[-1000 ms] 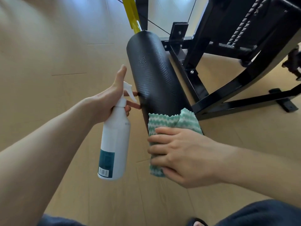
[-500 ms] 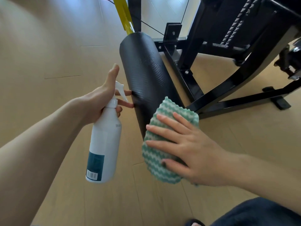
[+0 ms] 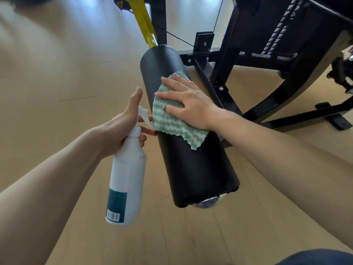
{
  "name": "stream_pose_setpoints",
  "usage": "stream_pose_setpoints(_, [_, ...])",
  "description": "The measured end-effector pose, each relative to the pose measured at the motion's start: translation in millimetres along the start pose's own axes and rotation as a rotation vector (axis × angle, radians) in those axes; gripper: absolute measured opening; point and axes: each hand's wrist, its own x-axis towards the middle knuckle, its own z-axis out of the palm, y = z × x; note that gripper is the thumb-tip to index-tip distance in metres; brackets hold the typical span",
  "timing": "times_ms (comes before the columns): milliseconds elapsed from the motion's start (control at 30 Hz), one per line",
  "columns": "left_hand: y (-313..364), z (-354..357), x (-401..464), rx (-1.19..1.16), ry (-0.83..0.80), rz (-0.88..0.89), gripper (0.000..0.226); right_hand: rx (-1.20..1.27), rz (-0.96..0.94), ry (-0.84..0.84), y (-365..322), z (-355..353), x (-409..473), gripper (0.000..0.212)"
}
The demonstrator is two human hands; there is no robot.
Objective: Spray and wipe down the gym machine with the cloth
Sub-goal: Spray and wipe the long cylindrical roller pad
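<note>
Right hand (image 3: 188, 104) spread flat, pressing cloth (image 3: 172, 123) on roller pad's (image 3: 193, 165) far half; long axis toward viewer, unwiped near end below. Left hand (image 3: 122, 131) clamped on spray bottle (image 3: 127, 180) just beside.

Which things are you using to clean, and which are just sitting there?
Used for the job:
- spray bottle, held in the left hand
- cloth, pressed flat under the right hand
- black roller pad, being wiped

Just there:
- black frame
- yellow bar
- floor
</note>
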Motion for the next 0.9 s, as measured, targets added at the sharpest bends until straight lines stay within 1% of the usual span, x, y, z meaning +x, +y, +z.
stream_pose_setpoints(67, [-2,0,0,0.013,0.008,-0.005,0.108,-0.005,0.121,0.016,-13,7,-20,0.055])
stream_pose_setpoints(133, [-3,0,1,0.0,0.014,-0.013,0.11,-0.001,0.208,0.022,-25,14,-61,0.063])
stream_pose_setpoints(233, [-2,0,5,-0.03,0.026,-0.027,0.105,0.039,0.223,-0.004,-41,20,-125,0.071])
stream_pose_setpoints(300, [-1,-1,7,-0.039,0.013,-0.033,0.106,0.054,0.253,-0.026,-44,22,-138,0.074])
stream_pose_setpoints(400, [2,1,10,-0.013,0.006,-0.022,0.111,0.115,0.323,-0.005,-31,21,-103,0.072])
stream_pose_setpoints(533, [5,5,5,-0.061,0.0,-0.01,0.108,0.373,0.53,0.064,-1,12,-19,0.068])
stream_pose_setpoints(600, [5,3,4,-0.074,-0.005,-0.013,0.113,0.449,0.589,0.096,4,8,4,0.067])
stream_pose_setpoints(667, [5,2,3,-0.048,0.011,-0.013,0.117,0.43,0.58,0.089,-1,7,2,0.065])
stream_pose_setpoints(700, [3,2,2,-0.044,0.019,-0.018,0.115,0.372,0.542,0.064,-6,8,-11,0.064])
stream_pose_setpoints(733, [2,1,1,-0.04,0.016,-0.028,0.113,0.285,0.483,0.036,-14,9,-32,0.064])
stream_pose_setpoints(800, [-1,0,3,-0.03,-0.009,-0.041,0.119,0.115,0.339,0.0,-31,12,-84,0.069])
stream_pose_setpoints(833, [-3,-2,4,-0.037,-0.015,-0.045,0.121,0.074,0.283,-0.022,-38,13,-110,0.072])
stream_pose_setpoints(900, [-5,-7,8,-0.063,-0.025,-0.058,0.12,0.038,0.241,-0.106,-47,13,-145,0.079])
